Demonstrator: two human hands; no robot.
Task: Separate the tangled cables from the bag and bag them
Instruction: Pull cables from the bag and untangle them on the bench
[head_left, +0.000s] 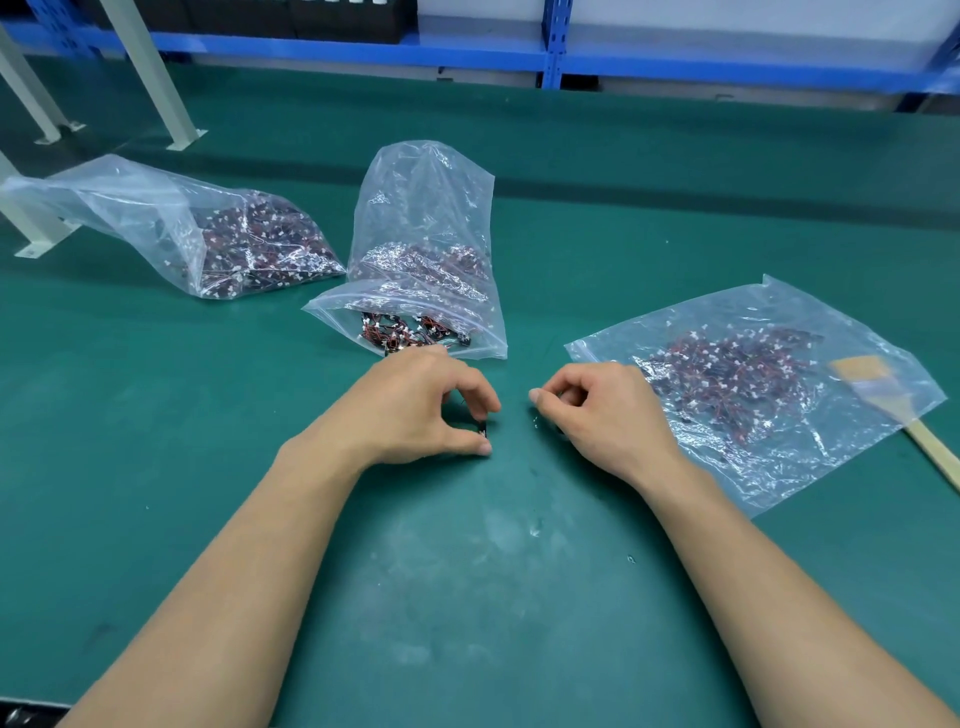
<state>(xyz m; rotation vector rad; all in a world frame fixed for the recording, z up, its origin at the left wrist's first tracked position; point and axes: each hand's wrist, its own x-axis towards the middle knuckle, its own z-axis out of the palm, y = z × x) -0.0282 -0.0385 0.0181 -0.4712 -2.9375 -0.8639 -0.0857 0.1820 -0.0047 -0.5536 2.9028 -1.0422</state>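
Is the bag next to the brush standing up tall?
No, the plastic bag of cables beside the brush lies flat on the green table.

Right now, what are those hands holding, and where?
Left hand pinches a small black cable end between thumb and forefinger. The curled right hand's hold cannot be told.
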